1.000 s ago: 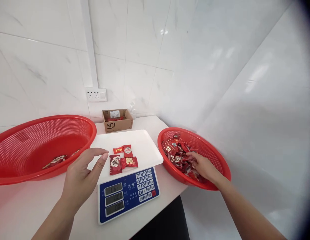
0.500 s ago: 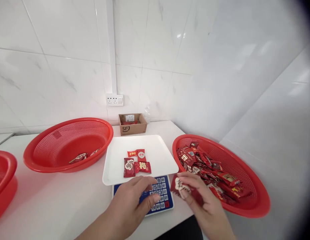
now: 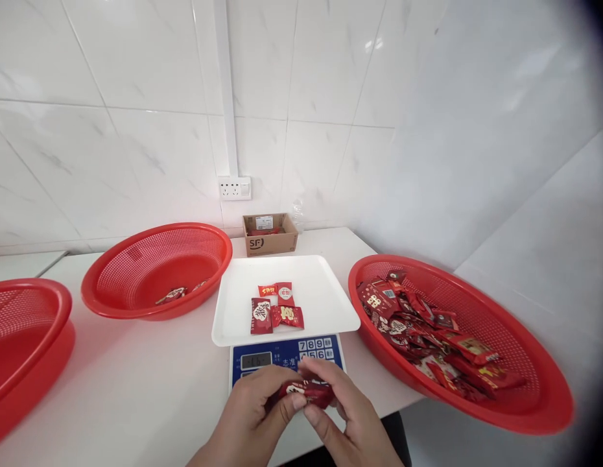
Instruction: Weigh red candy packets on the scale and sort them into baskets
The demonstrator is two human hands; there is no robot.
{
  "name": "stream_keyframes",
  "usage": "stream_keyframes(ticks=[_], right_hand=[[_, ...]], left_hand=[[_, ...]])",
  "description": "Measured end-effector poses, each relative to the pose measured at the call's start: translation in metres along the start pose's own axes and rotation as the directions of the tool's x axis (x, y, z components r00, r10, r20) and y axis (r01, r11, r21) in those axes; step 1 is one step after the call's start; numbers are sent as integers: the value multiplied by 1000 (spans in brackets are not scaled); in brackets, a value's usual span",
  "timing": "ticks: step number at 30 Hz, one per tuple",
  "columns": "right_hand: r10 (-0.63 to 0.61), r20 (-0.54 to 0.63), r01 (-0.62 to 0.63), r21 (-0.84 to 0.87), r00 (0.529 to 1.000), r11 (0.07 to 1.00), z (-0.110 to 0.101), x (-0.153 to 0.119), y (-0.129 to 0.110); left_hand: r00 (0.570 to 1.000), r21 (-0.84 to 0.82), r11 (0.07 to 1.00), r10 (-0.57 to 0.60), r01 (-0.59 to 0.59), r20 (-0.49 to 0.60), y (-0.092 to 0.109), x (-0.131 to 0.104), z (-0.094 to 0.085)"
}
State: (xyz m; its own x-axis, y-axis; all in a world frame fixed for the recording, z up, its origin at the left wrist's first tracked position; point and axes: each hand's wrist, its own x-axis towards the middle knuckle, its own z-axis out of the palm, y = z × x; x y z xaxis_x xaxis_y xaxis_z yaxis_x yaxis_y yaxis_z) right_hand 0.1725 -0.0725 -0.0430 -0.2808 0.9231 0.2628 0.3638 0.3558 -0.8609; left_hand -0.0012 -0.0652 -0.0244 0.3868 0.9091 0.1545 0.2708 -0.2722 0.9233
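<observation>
Both hands grip a dark red candy packet (image 3: 308, 391) with a cream-coloured emblem, low over the front of the scale. My left hand (image 3: 262, 415) pinches its left end between thumb and fingers. At the packet's right end, my right hand (image 3: 347, 412) is closed on it too. Just beyond them the weighing scale (image 3: 284, 363) shows its blue keypad, partly covered by my fingers. On its white tray (image 3: 325, 318) lie several red packets, among them a larger dark red packet (image 3: 261, 316) and a small bright red packet (image 3: 267, 290).
To the right, a red basket (image 3: 539, 408) holds many red packets. Another red basket (image 3: 107, 305) at left has a few packets inside. A third red basket (image 3: 29, 285) is cut off at the left edge. Behind the tray stands a cardboard box (image 3: 271, 244) near the wall.
My right hand has moved left with the dark red packet, over the scale's front. My left hand has closed onto the same packet. The view has shifted slightly left.
</observation>
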Motion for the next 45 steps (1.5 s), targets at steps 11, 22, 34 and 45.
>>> stream_keyframes(ticks=[11,22,34,45], right_hand=[[70,190,-99,148,979,984,-5,-4,19],[282,-279,-246,158,918,956,-50,-2,9],[233,-436,-294,-79,869,952,-100,6,49],[209,-379,-271,-116,901,956,-104,7,48]], left_hand=[[997,-55,996,-72,74,32,4,6,17],[980,404,914,35,48,-195,10,53,-25],[986,775,612,-146,156,-83,-16,131,-77],[994,709,705,-81,1,79,-16,103,-57]])
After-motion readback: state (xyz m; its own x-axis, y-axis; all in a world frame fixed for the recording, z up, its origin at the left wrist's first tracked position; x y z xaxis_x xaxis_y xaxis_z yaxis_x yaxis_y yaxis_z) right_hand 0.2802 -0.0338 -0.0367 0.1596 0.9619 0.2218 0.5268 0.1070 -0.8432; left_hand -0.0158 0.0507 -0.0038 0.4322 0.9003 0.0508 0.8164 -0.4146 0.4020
